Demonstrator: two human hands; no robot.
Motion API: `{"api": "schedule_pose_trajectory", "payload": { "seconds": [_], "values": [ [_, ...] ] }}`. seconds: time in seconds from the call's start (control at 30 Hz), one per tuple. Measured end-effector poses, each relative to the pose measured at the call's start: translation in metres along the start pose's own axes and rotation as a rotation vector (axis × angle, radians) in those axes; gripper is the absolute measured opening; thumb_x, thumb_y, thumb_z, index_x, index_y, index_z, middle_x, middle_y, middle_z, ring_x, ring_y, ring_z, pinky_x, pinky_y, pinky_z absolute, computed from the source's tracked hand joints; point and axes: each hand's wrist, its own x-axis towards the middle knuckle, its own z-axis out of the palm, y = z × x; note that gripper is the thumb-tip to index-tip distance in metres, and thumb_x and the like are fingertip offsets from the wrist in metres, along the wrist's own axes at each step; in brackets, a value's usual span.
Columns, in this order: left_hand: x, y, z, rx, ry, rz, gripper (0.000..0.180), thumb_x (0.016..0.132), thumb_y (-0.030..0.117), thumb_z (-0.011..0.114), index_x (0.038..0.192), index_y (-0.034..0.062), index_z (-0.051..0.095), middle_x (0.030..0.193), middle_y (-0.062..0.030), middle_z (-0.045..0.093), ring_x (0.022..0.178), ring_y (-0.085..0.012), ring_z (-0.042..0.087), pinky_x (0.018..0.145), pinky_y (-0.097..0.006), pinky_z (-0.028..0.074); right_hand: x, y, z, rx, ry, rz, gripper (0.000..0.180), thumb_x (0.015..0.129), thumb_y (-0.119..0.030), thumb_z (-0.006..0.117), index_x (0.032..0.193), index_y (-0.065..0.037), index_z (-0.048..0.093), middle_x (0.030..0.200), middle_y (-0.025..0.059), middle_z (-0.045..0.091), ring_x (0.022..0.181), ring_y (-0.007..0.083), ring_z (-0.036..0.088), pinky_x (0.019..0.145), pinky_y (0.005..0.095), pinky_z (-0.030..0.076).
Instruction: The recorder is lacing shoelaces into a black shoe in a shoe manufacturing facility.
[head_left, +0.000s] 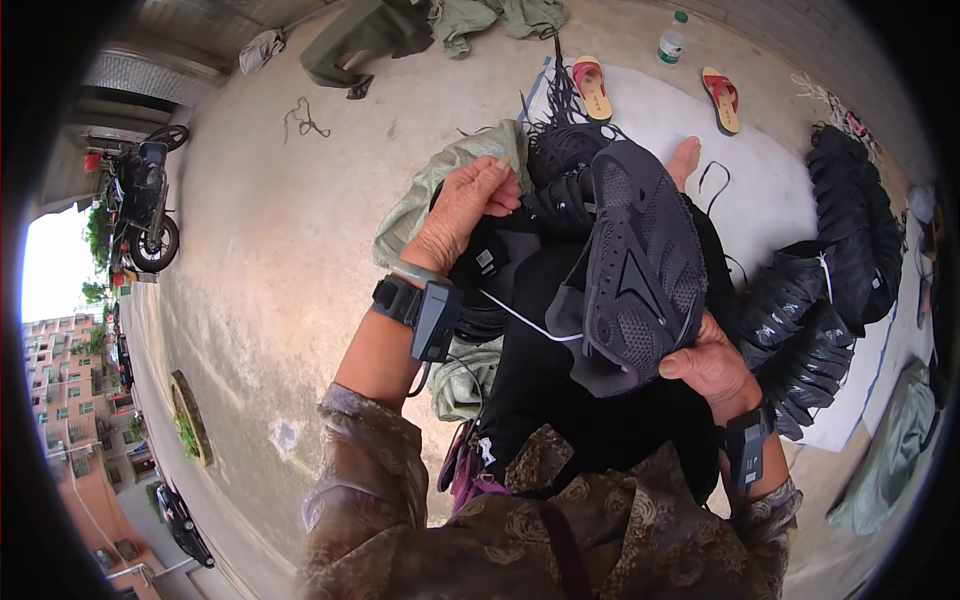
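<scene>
A black mesh shoe upper (pixel 640 270) with a triangular side pattern lies over my lap, sole side absent. My right hand (pixel 715 370) grips its lower right edge, thumb on top. A white cord (pixel 525 318) runs from the upper's lower left side toward a stack of dark uppers (pixel 490 255) on my left. My left hand (pixel 475 205) is raised above that stack, fingers curled and pressed together; what they hold, if anything, is too small to make out. Long black shoelaces (pixel 565 150) hang in a bunch just beyond the stack.
A pale green sack (pixel 415 215) lies under the left stack. Tied bundles of black uppers (pixel 790 310) rest at right on a white sheet (pixel 775 190). Red sandals (pixel 592 88) and a bottle (pixel 673 40) stand ahead; a motorcycle (pixel 150 205) is parked far left.
</scene>
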Motion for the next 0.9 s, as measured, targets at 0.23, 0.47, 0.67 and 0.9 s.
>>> {"api": "schedule_pose_trajectory", "payload": {
  "seconds": [0.23,0.47,0.67,0.9],
  "values": [
    [-0.096,-0.048,0.057,-0.004,-0.358,-0.079,0.039,0.086,0.037,0.055,0.100,0.0008,0.057,0.082,-0.0011,0.057,0.075,-0.0085,0.053,0.070,-0.023,0.045,0.005,0.013,-0.004,0.179,0.026,-0.187,0.053,0.064,-0.005,0.072,0.114,0.000,0.054,0.109,0.0134,0.059,0.094,0.0255,0.060,0.081,0.0403,0.049],
    [-0.111,-0.046,0.076,0.350,-0.201,0.000,0.026,0.077,0.019,0.056,0.088,-0.0040,0.058,0.062,-0.0139,0.058,0.055,-0.0263,0.059,0.053,-0.034,0.049,-0.013,0.019,-0.001,0.036,0.028,-0.088,0.041,0.073,-0.007,0.068,0.112,-0.003,0.057,0.105,0.0035,0.061,0.095,0.0126,0.056,0.088,0.0280,0.042],
    [-0.153,-0.053,0.096,0.739,-0.038,0.353,0.018,0.079,0.011,0.050,0.088,-0.0046,0.054,0.056,-0.0222,0.052,0.059,-0.0388,0.056,0.052,-0.039,0.046,-0.056,0.034,-0.015,-0.201,0.193,-0.084,0.037,0.081,-0.014,0.063,0.115,-0.005,0.053,0.103,0.0004,0.059,0.092,0.0090,0.055,0.085,0.0257,0.043],
    [-0.151,-0.051,0.135,0.963,-0.081,0.356,0.018,0.077,0.014,0.052,0.077,-0.0028,0.046,0.058,-0.0228,0.054,0.061,-0.0409,0.056,0.059,-0.047,0.046,-0.073,0.057,-0.035,-0.341,0.556,-0.089,0.040,0.086,-0.017,0.058,0.120,-0.003,0.044,0.093,0.0040,0.058,0.080,0.0095,0.054,0.068,0.0255,0.046]
  ]
}}
